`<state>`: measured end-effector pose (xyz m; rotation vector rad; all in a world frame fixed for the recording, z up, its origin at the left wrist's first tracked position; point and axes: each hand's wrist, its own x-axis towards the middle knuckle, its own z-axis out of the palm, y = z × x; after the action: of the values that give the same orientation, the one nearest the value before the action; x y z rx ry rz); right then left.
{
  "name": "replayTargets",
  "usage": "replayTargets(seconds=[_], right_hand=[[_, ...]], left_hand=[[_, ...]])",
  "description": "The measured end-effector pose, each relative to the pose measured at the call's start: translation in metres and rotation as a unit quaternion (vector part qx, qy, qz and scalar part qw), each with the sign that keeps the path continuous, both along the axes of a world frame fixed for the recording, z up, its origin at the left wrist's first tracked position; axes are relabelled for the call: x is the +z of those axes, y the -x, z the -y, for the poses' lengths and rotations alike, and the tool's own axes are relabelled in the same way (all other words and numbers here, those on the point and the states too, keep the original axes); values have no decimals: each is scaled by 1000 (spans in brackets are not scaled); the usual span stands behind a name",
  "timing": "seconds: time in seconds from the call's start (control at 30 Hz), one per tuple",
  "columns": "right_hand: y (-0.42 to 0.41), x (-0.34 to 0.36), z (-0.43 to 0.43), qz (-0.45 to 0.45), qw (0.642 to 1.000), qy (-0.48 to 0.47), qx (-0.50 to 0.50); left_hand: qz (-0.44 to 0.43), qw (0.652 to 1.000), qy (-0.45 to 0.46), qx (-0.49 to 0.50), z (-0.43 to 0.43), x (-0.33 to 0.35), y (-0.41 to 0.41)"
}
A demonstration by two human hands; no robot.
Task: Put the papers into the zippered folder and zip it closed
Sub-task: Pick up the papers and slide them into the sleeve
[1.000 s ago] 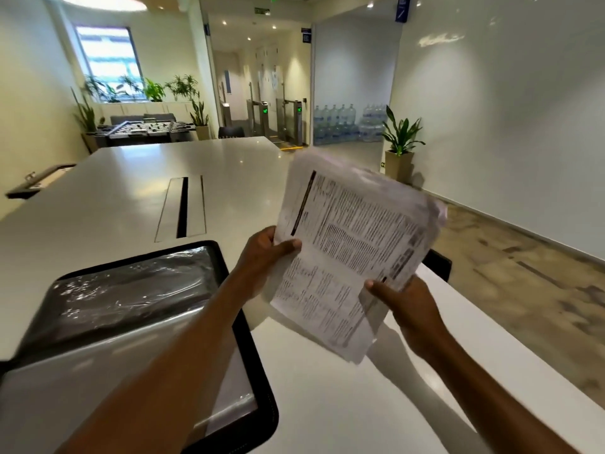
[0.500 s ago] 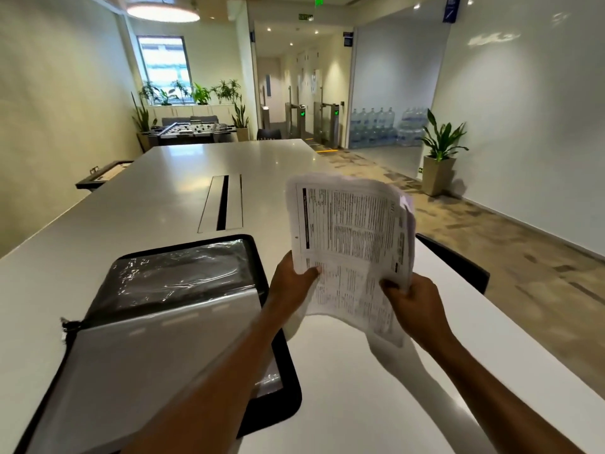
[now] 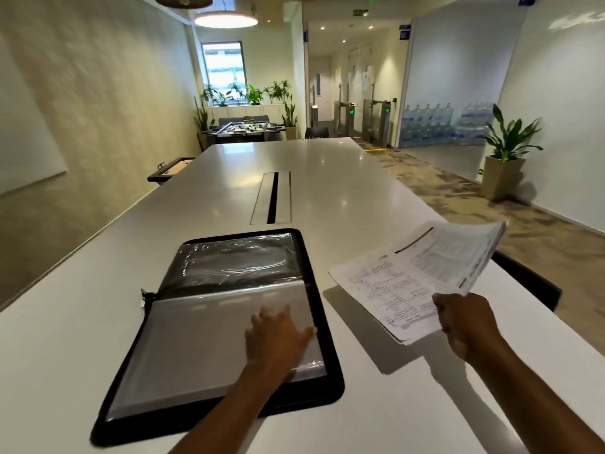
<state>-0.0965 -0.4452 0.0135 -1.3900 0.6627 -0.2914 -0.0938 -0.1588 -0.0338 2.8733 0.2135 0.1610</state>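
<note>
Papers [image 3: 422,280] pinched at near corner by right hand [image 3: 465,326]: light, floppy, drooping beyond grip. Left hand [image 3: 278,335] spread flat on open zippered folder [image 3: 203,339].

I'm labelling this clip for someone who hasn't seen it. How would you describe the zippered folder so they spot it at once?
On the long white table, nearest the camera and left of centre, lies the zippered folder, open flat. The left hand rests on its pale inner page. Its black zip border and shiny plastic pocket set it apart from the printed papers that the right hand holds to its right.
</note>
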Motion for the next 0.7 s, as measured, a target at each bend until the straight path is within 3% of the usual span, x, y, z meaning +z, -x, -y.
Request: replayTargets(seconds=[0.13,0.37,0.7], right_hand=[[0,-8,-29,-8,999,-38,29],[-8,-23,-48,-18,999,6,40],[-21,-31,-61,1,1000,9,29]], left_hand=[[17,1000,-17,-12,-4,-5,10],[96,995,35,-15,-17,19,0],[132,989,42,-56,-17,28,-3]])
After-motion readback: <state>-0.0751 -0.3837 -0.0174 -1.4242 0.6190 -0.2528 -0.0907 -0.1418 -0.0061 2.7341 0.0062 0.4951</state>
